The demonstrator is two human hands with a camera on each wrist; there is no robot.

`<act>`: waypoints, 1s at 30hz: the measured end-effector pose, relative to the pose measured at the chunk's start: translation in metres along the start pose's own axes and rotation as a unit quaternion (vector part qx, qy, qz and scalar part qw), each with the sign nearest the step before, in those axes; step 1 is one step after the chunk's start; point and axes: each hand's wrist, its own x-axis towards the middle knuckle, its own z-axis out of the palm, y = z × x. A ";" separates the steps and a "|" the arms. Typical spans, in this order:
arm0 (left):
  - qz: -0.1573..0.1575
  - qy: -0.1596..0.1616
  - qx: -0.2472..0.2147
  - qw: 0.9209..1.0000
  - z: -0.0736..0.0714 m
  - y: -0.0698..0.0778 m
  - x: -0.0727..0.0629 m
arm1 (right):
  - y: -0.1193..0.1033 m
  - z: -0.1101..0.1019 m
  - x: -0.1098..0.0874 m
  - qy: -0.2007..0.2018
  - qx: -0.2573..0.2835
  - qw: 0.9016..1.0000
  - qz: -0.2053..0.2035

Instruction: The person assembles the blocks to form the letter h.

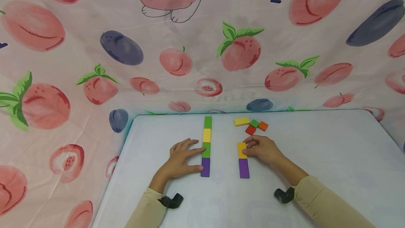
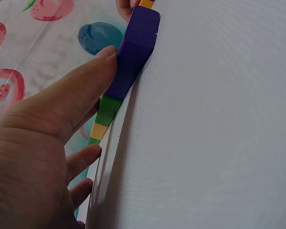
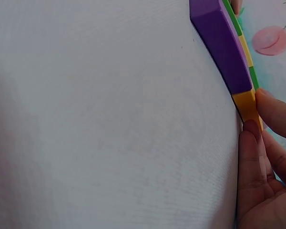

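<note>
A straight row of blocks runs away from me at the left: a purple block (image 1: 206, 168) nearest, then a green block (image 1: 207, 152), a yellow block (image 1: 207, 135) and another green block (image 1: 207, 122) farthest. My left hand (image 1: 178, 161) rests beside this row, fingers extended, thumb at the purple block's side and index fingertip on the nearer green one. To the right, my right hand (image 1: 265, 149) pinches an orange-yellow block (image 1: 241, 146) between thumb and fingers. That block lies end to end with a second purple block (image 1: 244, 169). In the right wrist view the thumb presses the orange-yellow block's (image 3: 245, 103) side.
Behind the right hand lie a loose yellow block (image 1: 242, 121), a small green block (image 1: 254, 123), a red block (image 1: 250, 130) and an orange block (image 1: 263, 126). All sit on a white table (image 1: 332, 157), whose far edge meets a fruit-printed cloth (image 1: 190, 45).
</note>
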 end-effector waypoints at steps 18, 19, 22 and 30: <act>0.007 0.008 -0.003 1.000 0.000 0.001 0.000 | 0.000 0.001 0.000 0.006 -0.014 1.000 -0.003; 0.007 0.008 -0.002 1.000 0.000 0.001 0.000 | -0.001 0.001 -0.001 0.006 -0.014 1.000 -0.003; 0.008 0.009 -0.002 1.000 0.000 0.001 0.000 | -0.001 0.001 0.000 0.005 -0.013 1.000 -0.003; 0.008 0.009 -0.003 1.000 0.000 0.002 0.000 | 0.000 0.001 0.000 0.002 -0.013 1.000 0.003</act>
